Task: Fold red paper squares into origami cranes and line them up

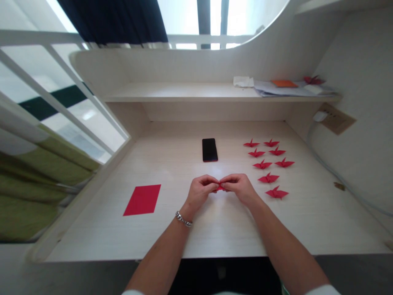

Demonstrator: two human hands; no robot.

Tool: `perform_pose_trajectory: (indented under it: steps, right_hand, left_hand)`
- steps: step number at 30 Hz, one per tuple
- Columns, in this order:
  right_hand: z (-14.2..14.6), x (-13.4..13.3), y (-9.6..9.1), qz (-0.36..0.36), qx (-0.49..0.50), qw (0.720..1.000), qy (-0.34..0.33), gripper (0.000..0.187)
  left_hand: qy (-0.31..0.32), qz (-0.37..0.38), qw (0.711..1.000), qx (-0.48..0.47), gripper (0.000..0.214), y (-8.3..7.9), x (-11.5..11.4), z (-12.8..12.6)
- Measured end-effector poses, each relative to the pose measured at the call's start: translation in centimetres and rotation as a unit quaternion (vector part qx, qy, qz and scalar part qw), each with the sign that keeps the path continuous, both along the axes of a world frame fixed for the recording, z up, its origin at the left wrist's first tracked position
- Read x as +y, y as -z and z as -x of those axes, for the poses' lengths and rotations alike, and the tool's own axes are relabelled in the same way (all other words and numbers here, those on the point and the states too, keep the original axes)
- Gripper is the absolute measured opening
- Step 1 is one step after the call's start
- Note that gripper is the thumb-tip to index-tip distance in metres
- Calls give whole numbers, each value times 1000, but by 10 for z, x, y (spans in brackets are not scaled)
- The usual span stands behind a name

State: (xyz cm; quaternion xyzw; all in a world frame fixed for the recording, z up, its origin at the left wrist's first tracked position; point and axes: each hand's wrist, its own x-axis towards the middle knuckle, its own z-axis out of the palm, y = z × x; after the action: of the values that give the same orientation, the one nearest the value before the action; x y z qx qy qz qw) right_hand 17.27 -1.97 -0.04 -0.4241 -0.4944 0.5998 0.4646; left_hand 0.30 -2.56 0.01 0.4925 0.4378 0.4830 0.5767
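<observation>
My left hand (pixel 201 189) and my right hand (pixel 238 187) meet over the middle of the white desk (pixel 215 229). Both pinch a small folded piece of red paper (pixel 220 187), of which only a sliver shows between the fingertips. A metal bracelet (pixel 183 219) sits on my left wrist. A flat red paper sheet (pixel 143 199) lies to the left of my hands. Several finished red paper cranes (pixel 269 164) stand in two rows to the right, the nearest one (pixel 276 192) just beside my right hand.
A black phone (pixel 209 149) lies face up behind my hands. The shelf above (pixel 184 96) carries papers, an orange card (pixel 284 83) and another red crane (pixel 313 79). A wall socket with a cable (pixel 334 119) is at the right. White bed rails (pixel 55 102) stand left.
</observation>
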Motion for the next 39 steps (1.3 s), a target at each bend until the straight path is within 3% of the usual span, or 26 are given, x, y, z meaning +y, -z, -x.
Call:
perform_pose_trajectory:
  steps: [6,12,20,23,39]
  right_hand:
    - [-1,0,-5,36,2,999,-15,24]
    - [-2,1,-3,-31,-63,997,-11,21]
    - [-1,-2,-4,-112,-155,981,23,17]
    - [0,-2,-3,-129,-180,975,27,18]
    - [4,-4,-4,-132,-200,971,18,15]
  left_hand:
    - [-10,-41,998,40,8,-4,-3,0]
    - [-5,-46,997,55,12,-4,-2,0]
    - [-11,-11,999,-39,20,-2,-1,1]
    - [-9,-22,999,-31,24,-1,-2,1]
    - [-32,-59,997,33,20,1,0,2]
